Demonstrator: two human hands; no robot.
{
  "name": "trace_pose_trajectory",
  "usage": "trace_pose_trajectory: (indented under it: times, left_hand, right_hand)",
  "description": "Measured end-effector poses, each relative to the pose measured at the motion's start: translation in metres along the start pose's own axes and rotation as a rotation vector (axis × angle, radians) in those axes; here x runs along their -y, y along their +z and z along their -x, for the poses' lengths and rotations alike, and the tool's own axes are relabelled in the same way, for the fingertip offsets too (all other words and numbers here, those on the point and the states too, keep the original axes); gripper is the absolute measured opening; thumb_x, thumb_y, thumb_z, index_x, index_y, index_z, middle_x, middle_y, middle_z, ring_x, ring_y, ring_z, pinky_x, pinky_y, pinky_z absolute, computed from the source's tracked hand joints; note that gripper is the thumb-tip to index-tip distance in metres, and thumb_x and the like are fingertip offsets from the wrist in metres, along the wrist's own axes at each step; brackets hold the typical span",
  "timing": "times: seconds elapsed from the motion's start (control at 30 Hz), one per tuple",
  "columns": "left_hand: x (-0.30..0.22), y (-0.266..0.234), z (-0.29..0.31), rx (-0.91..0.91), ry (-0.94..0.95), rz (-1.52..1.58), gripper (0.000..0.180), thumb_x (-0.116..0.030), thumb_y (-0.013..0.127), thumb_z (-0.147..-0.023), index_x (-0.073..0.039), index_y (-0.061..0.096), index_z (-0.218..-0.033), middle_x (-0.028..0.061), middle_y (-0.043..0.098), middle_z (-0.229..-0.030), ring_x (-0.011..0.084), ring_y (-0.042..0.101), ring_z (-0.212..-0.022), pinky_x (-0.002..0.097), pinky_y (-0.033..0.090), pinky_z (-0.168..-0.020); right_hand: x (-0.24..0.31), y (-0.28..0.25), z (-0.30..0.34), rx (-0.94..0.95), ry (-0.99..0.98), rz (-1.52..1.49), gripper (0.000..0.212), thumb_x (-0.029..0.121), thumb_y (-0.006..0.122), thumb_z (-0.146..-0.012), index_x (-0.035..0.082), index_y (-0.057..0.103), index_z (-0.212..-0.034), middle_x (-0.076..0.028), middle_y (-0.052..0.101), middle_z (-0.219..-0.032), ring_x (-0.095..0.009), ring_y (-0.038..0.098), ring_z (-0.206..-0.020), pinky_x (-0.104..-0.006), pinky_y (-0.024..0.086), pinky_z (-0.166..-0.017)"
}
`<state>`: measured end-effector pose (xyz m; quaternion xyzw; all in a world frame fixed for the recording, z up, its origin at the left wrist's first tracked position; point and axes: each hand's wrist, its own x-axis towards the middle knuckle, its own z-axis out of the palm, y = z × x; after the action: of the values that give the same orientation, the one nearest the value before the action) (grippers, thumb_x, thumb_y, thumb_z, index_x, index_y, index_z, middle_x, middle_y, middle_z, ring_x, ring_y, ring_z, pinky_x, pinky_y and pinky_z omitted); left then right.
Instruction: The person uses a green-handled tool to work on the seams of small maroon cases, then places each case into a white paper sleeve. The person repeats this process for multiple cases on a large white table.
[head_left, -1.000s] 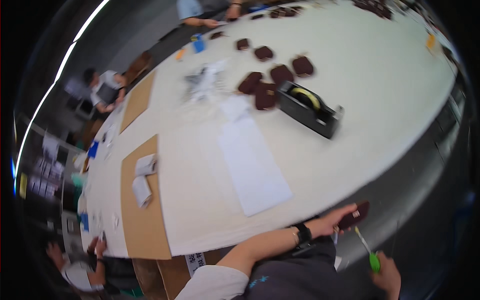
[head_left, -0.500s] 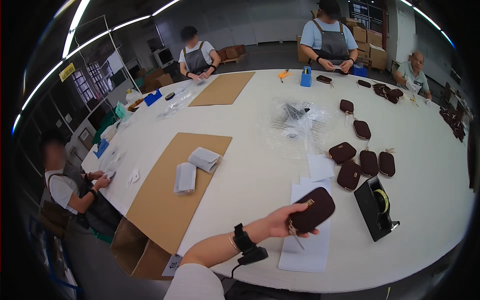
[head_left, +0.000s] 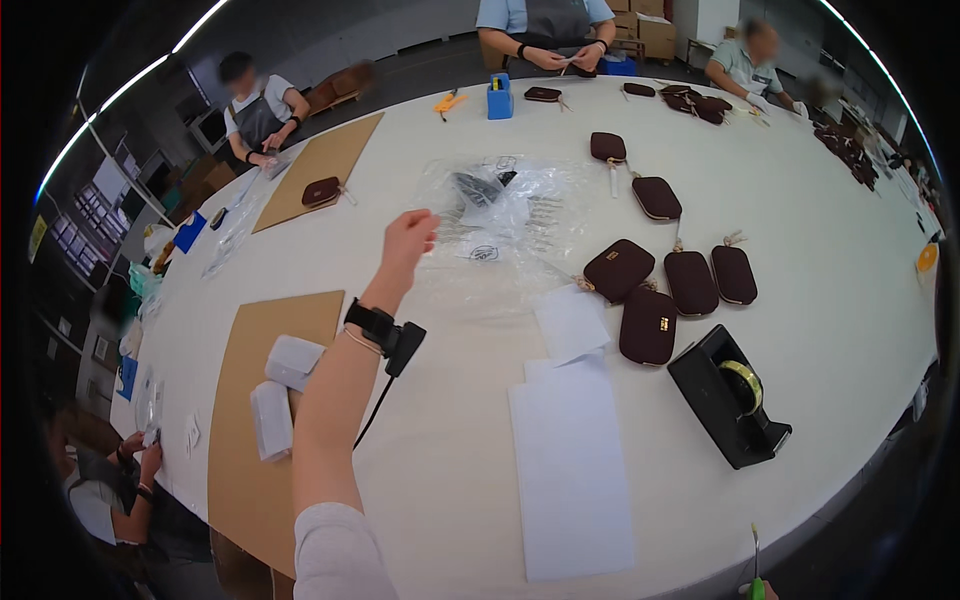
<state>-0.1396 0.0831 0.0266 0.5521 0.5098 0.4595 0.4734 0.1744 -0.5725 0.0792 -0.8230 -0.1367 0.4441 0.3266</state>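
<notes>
My left hand [head_left: 408, 245] is raised over the table with its fingers curled together and nothing visible in them. It is just left of a heap of clear plastic bags [head_left: 480, 215]. Beyond it, a dark brown zip pouch [head_left: 322, 191] with a light strap lies on the far cardboard sheet [head_left: 335, 150]. Only a bit of my right hand [head_left: 769, 592] shows at the lower edge, closed around a green-handled tool [head_left: 756, 575] with a thin metal shaft. Several more brown pouches [head_left: 647, 327] lie to the right of centre.
A black tape dispenser [head_left: 715, 400] stands right of the white paper sheets [head_left: 570, 470]. Two white wrapped packets [head_left: 271, 420] rest on the near cardboard [head_left: 240, 480]. A blue holder [head_left: 499, 98] stands at the back. Co-workers sit or stand around the table's left and far sides.
My left hand has let go of the brown pouch, which now lies on the far cardboard, and has moved forward and left. The view has shifted right. More of the green-handled tool shows.
</notes>
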Motion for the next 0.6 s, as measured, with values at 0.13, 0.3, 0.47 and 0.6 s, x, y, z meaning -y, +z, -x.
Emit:
trace_pose_trajectory:
  times: [0.13, 0.3, 0.47, 0.6]
  left_hand:
    - [0.017, 0.133, 0.048, 0.468, 0.472, -0.554, 0.07, -0.032, 0.074, -0.073, 0.001, 0.048, -0.129, 0.0191, 0.059, -0.115, 0.0296, 0.056, -0.106, 0.0383, 0.047, -0.089]
    - [-0.002, 0.221, 0.073, 0.602, 0.475, -1.23, 0.093, -0.051, 0.069, -0.069, 0.0, 0.036, -0.139, 0.0222, 0.057, -0.122, 0.0353, 0.046, -0.122, 0.0505, 0.027, -0.105]
    - [-0.005, 0.222, 0.069, 0.533, 0.476, -1.267, 0.083, -0.053, 0.068, -0.069, -0.001, 0.047, -0.13, 0.0214, 0.063, -0.109, 0.0366, 0.054, -0.111, 0.0508, 0.022, -0.106]
    - [-0.049, 0.189, 0.11, 0.64, 0.197, -0.32, 0.074, -0.028, 0.067, -0.077, 0.0, 0.039, -0.139, 0.0165, 0.062, -0.111, 0.0256, 0.059, -0.106, 0.0344, 0.039, -0.098]
  right_hand:
    - [0.014, 0.006, -0.001, 0.023, 0.011, 0.033, 0.027, 0.004, 0.065, -0.082, 0.006, 0.056, -0.107, 0.004, 0.049, -0.078, -0.007, 0.046, -0.064, -0.0208, 0.038, -0.055]
    - [0.014, 0.006, 0.002, 0.036, 0.039, 0.092, 0.033, 0.005, 0.067, -0.082, 0.002, 0.055, -0.112, 0.002, 0.052, -0.084, -0.008, 0.048, -0.071, -0.0222, 0.04, -0.059]
    - [-0.028, -0.001, 0.003, -0.005, -0.104, 0.046, 0.036, 0.007, 0.068, -0.081, -0.001, 0.055, -0.114, 0.0, 0.057, -0.089, -0.011, 0.051, -0.075, -0.0266, 0.044, -0.063]
    - [-0.074, -0.01, -0.004, 0.027, -0.123, 0.036, 0.037, 0.007, 0.068, -0.081, -0.001, 0.055, -0.115, -0.002, 0.058, -0.088, -0.013, 0.052, -0.075, -0.0293, 0.045, -0.062]
